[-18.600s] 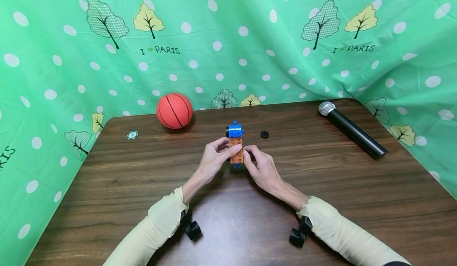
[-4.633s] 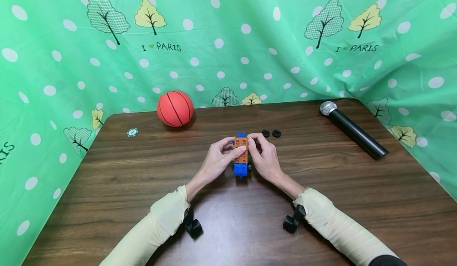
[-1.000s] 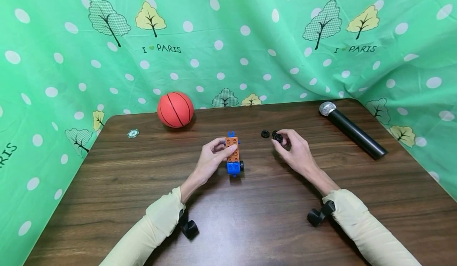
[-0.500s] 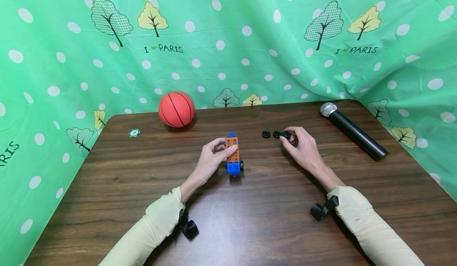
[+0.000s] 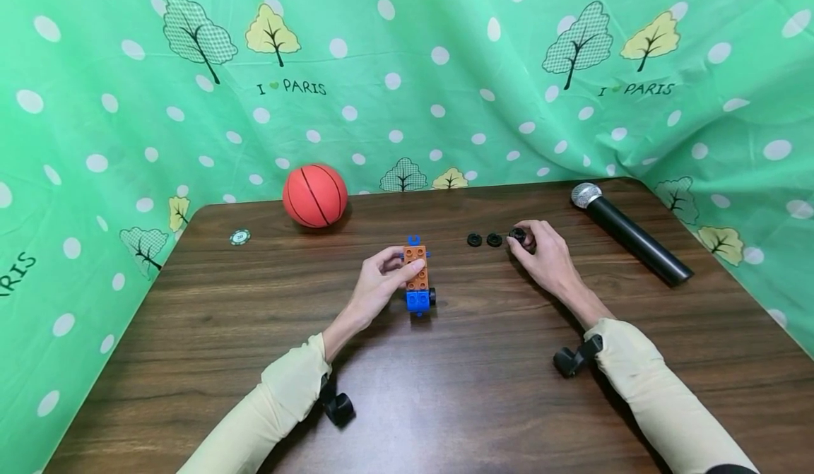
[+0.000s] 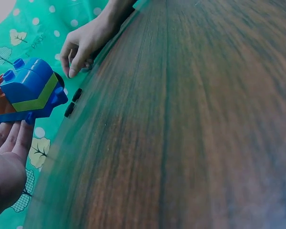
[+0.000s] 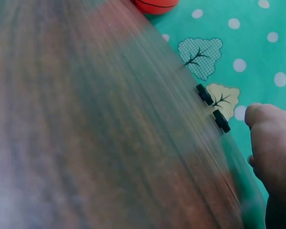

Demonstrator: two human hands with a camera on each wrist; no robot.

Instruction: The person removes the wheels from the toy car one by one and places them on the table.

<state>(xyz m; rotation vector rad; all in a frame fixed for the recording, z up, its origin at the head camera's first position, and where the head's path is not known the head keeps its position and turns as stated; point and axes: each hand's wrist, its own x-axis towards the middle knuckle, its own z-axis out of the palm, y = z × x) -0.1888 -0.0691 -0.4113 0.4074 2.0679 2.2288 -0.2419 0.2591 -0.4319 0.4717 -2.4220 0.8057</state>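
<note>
A toy car of orange and blue bricks (image 5: 417,278) lies lengthwise on the brown table (image 5: 445,389), one black wheel showing on its right side. My left hand (image 5: 399,267) grips its orange part from the left; in the left wrist view the blue end (image 6: 28,88) sticks out past my fingers (image 6: 9,143). My right hand (image 5: 524,239) pinches a small black wheel (image 5: 518,234) right at the tabletop. Two more black wheels (image 5: 474,239) (image 5: 494,239) lie in a row just left of it, also seen in the right wrist view as wheels (image 7: 204,94) (image 7: 221,120).
An orange ball (image 5: 314,195) sits at the table's back left, with a small round chip (image 5: 239,237) further left. A black microphone (image 5: 629,234) lies at the back right. Green dotted cloth (image 5: 407,71) hangs behind and around the table.
My right hand has carried the pinched wheel to the right, past the two wheels lying on the table, and lowered it beside them. The left hand and the car have stayed put.
</note>
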